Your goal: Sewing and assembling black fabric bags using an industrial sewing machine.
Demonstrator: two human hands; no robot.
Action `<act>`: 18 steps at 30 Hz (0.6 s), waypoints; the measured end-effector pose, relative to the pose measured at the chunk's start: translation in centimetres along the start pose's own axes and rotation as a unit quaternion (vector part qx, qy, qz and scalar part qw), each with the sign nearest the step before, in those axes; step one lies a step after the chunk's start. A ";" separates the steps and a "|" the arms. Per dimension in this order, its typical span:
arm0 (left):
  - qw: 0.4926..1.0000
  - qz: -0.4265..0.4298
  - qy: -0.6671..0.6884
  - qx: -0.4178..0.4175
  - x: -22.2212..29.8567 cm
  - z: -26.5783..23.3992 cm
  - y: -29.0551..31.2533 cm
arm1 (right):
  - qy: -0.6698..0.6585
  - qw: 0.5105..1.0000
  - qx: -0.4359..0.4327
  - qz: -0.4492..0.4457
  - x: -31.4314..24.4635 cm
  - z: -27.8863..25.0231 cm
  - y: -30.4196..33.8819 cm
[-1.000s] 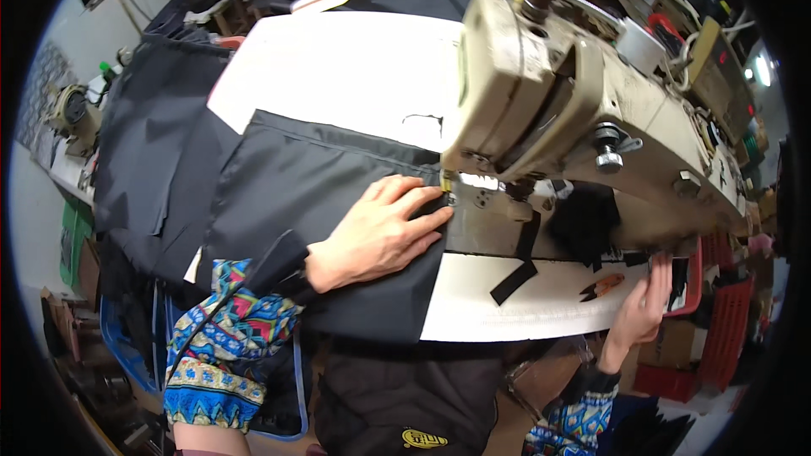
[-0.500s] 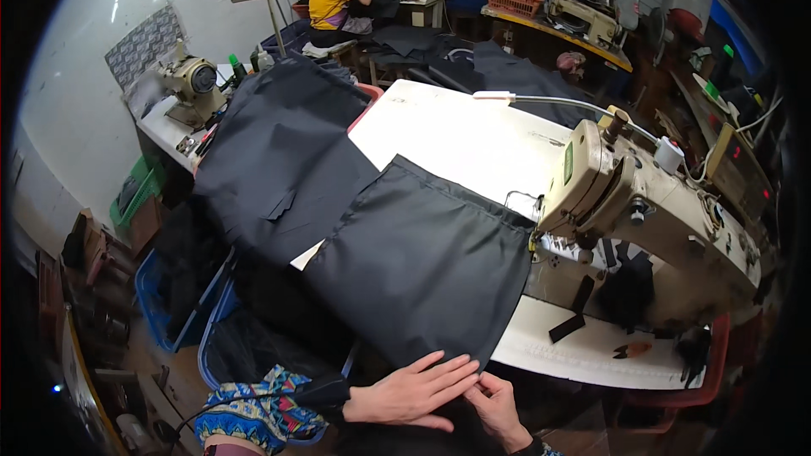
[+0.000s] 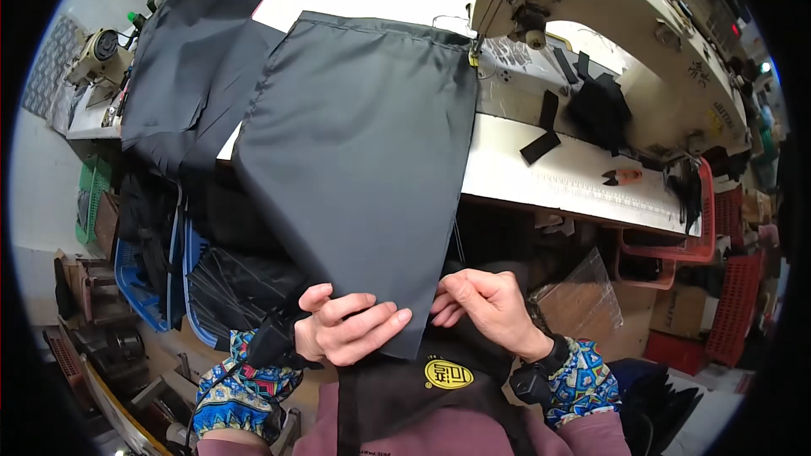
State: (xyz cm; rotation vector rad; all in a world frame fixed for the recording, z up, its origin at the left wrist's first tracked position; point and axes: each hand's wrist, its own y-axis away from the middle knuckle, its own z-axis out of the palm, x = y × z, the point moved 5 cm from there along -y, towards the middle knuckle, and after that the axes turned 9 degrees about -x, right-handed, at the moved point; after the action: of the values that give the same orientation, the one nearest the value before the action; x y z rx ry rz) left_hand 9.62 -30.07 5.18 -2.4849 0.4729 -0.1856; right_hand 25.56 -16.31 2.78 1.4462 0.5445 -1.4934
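Observation:
A dark grey cloth panel (image 3: pixel 359 152) with a hemmed top edge runs from the white sewing table (image 3: pixel 532 160) down over its front edge toward me. Its upper right corner lies by the needle of the sewing machine (image 3: pixel 625 42). My left hand (image 3: pixel 351 329) is at the near end of the panel, fingers over the cloth and thumb hidden, apparently underneath. At the right edge, my right hand (image 3: pixel 490 308) is closed in a pinch, its fingertips against the cloth. A thin thread hangs beside that edge.
More dark cloth (image 3: pixel 190 67) is heaped on the left. Black strips (image 3: pixel 541 148) and orange-handled snips (image 3: pixel 625 176) lie right of the panel. Blue baskets (image 3: pixel 144 287) stand lower left, a red basket (image 3: pixel 705 203) at the table's right end. Another machine (image 3: pixel 101 59) stands far left.
The view has tipped down and nearer. The panel's near end has been drawn toward me. My left hand has gone from lying flat to curled at the edge; the right hand still pinches the right side.

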 end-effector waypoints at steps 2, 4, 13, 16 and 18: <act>1.000 0.002 0.002 0.003 0.1 0.2 0.2 | 0.149 0.984 0.071 -0.065 -0.3 -0.7 0.9; 1.000 0.007 0.004 0.010 0.3 0.3 0.2 | 0.319 0.929 0.092 -0.163 -1.0 -1.1 1.8; 0.998 0.005 0.063 -0.008 0.3 -0.3 -1.1 | 0.609 0.656 0.047 -0.442 -3.8 3.3 2.9; 0.948 -0.010 0.273 -0.165 -1.8 0.0 -4.1 | 0.598 0.689 0.008 -0.411 -3.1 2.7 2.3; 0.926 -0.018 0.317 -0.204 -3.4 1.3 -6.2 | 0.608 0.689 -0.005 -0.395 -2.7 2.3 2.6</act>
State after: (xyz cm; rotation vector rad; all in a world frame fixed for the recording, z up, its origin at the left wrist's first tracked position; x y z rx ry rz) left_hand 8.59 -23.39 7.70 -2.8035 0.7916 -1.0186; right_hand 26.16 -18.50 6.54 2.2285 2.2010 -0.8020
